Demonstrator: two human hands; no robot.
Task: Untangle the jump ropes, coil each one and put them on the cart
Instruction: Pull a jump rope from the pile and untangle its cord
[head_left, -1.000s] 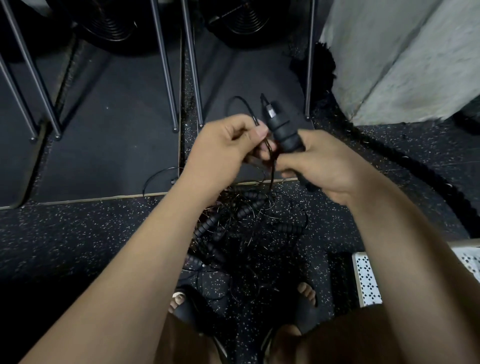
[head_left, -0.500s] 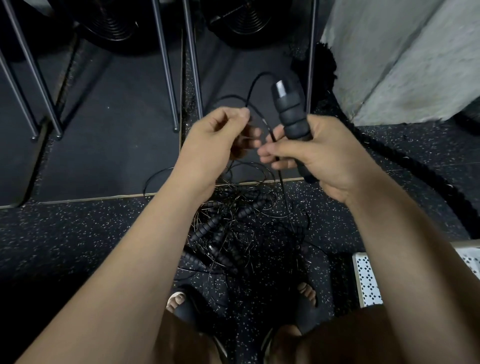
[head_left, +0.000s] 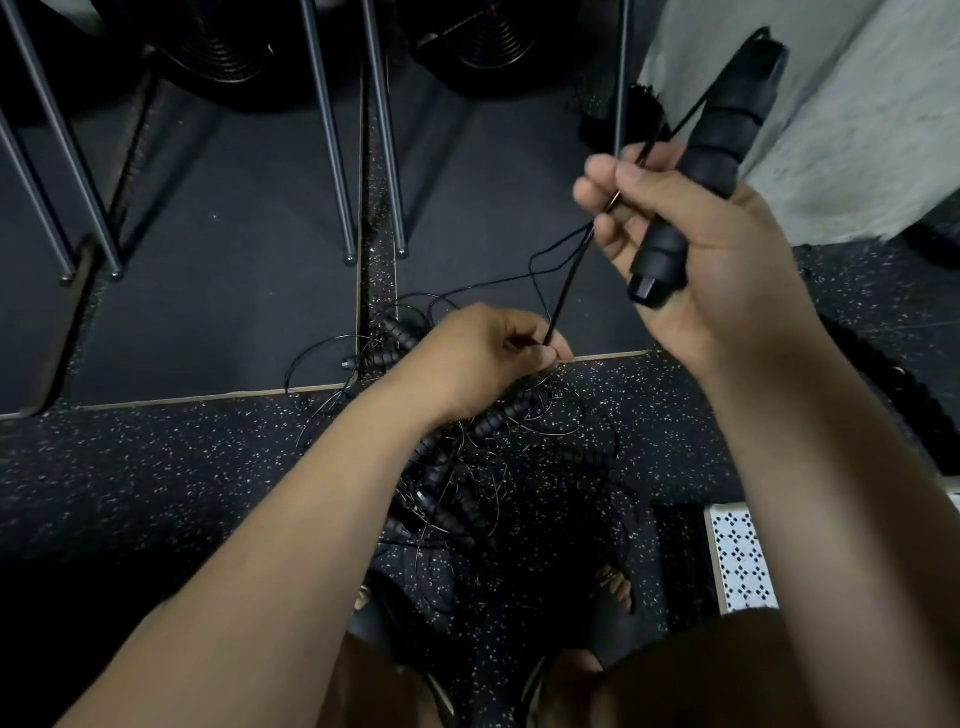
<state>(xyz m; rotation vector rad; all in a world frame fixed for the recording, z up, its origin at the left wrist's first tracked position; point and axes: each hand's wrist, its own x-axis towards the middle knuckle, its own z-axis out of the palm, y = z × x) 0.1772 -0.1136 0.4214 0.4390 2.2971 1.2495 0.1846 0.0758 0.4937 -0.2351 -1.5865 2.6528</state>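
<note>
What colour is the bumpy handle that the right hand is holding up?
Black all over. The ridged foam jump rope handle shows best in the head view.

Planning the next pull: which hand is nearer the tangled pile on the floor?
Left. The left hand pinches a cord just above the tangled pile; the right hand holds a handle raised up and away.

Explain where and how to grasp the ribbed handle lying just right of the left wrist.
Probably take the ribbed handle round its middle, from above: it lies slanted on the tangle of ropes, its ridged middle exposed.
</note>
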